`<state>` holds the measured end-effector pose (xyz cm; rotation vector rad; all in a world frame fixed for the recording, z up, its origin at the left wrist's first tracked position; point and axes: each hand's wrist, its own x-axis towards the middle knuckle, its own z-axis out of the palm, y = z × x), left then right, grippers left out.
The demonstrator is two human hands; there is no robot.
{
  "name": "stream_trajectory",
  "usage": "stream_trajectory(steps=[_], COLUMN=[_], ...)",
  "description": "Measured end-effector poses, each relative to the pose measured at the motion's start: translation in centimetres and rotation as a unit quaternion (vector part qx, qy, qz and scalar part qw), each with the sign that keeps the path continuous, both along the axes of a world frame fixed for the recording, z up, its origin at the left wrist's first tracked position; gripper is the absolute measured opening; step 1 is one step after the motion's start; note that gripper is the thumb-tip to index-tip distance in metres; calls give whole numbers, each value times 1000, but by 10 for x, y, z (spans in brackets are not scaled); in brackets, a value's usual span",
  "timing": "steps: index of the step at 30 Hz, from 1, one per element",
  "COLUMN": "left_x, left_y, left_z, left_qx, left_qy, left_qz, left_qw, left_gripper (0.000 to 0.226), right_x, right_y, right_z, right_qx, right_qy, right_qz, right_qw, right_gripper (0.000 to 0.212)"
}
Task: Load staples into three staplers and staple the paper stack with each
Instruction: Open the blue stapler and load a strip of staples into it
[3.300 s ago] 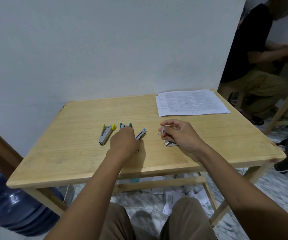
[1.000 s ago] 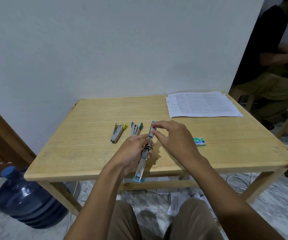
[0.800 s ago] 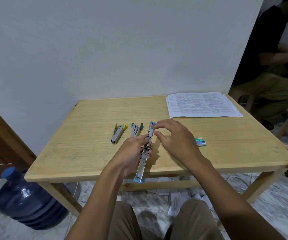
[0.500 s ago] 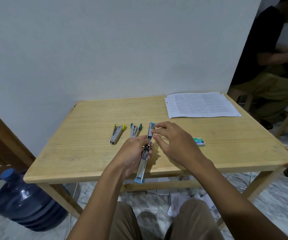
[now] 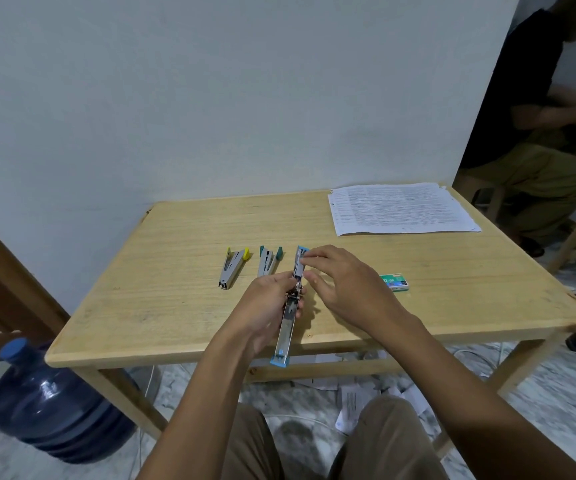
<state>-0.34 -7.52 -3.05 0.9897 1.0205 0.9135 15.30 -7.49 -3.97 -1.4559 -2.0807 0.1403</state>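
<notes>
Yellow stapler (image 5: 233, 268) and green stapler (image 5: 269, 261) lie on the table (image 5: 175, 306), and I'd guess neither is loaded yet. Left hand (image 5: 266, 306) has its grip round the middle of the blue stapler (image 5: 288, 323), which is swung open over the near edge. Right hand (image 5: 342, 289) pinches its far end; any staples are too small to see. Staple box (image 5: 395, 282) sits just right, contents hidden. Paper (image 5: 401, 209) is in the far right corner, stapling all still to do.

I sit in a plain room, home or small office I cannot tell: a wooden bench (image 5: 175, 271) against a bare wall (image 5: 210, 98), a water jug (image 5: 51, 403) on the marble floor (image 5: 539, 393), another person (image 5: 539, 133) seated nearby.
</notes>
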Motion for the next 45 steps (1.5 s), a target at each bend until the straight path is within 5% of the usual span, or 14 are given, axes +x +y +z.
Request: stream_trajectory(steps=[12,18,26,34,45], left_x=[0,-4,-7,-7,-4], left_y=[-3,-3,-5,-5,-5], left_z=[-2,-8,-11,-13,-11], left_qx=[-7,-4,-7,-11,0], left_qy=[-4,9,9,8,22], left_qz=[3,1,-18,0,-10], left_qw=[1000,1000,1000,1000,1000], left_gripper=[25,25,30,28,30], right_x=[3,14,14,12,3], right_y=[-9,-7,3,-2,2], right_z=[-5,-5,3,-1,-3], right_qx=[27,-7,62,58,15], right_qy=[-12,-84,-186,-155,-76], right_qz=[26,83,54,98,19], right_qw=[999,993,979,981,997], right_gripper=[26,35,38,27,28])
